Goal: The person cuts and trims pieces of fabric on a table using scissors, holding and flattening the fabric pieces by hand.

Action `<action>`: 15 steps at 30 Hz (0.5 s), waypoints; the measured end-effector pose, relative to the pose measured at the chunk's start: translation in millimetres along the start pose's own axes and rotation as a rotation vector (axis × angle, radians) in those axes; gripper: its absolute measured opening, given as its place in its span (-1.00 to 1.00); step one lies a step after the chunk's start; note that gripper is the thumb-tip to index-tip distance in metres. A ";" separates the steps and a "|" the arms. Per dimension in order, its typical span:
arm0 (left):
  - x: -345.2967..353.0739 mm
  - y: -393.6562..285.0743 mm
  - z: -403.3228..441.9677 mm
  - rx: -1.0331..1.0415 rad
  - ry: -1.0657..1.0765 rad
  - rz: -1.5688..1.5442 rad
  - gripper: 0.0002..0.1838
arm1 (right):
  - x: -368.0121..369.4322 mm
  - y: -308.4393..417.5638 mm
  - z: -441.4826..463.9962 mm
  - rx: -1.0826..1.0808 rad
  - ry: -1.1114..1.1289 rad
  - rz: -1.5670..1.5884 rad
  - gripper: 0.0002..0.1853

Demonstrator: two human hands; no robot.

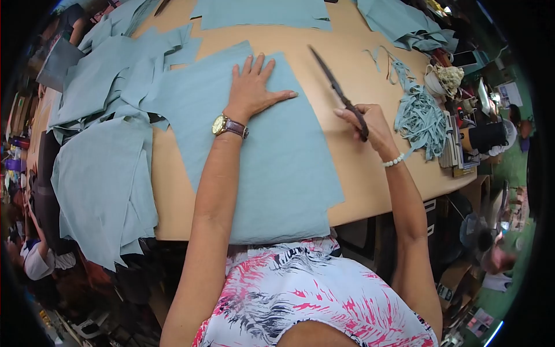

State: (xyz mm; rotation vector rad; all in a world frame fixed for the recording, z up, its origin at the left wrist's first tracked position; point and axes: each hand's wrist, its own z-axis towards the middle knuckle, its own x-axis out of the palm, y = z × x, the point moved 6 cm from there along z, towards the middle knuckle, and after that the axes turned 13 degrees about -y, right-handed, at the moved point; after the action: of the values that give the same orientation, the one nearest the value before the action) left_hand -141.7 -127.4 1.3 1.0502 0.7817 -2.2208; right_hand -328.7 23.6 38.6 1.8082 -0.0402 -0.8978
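Note:
My left hand (252,89) lies flat with spread fingers on a large light blue-green cloth piece (277,156), which reaches the table's front edge. A watch is on that wrist. To the right of the cloth, my right hand (369,124) is wrapped round the handles of dark scissors (341,92). Their blades look closed and point up and to the left, over the bare tabletop (315,75). A beaded bracelet is on my right wrist.
Stacked cloth pieces (107,179) cover the left side and hang over the edge. More cloth (266,13) lies at the back. At right are a heap of cloth strips (421,115), a white cup (435,81) and a dark cylinder (484,137).

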 end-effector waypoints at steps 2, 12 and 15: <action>2.2 3.3 -0.1 -0.007 -0.067 -0.012 -0.17 | 14.7 1.2 -11.9 0.033 0.119 0.002 -0.57; 16.6 27.9 77.5 -0.217 0.222 -0.277 -0.76 | 17.0 -19.8 -15.0 0.142 0.131 0.485 -0.65; 0.0 23.7 72.1 -0.306 0.217 -0.697 -0.81 | 13.0 -18.5 -25.0 0.069 0.093 0.549 -0.71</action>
State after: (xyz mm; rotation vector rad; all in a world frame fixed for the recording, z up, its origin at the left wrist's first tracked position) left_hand -160.4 -193.8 32.8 0.9667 1.7377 -2.4243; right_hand -311.6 45.9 20.1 1.7687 -0.4889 -0.4246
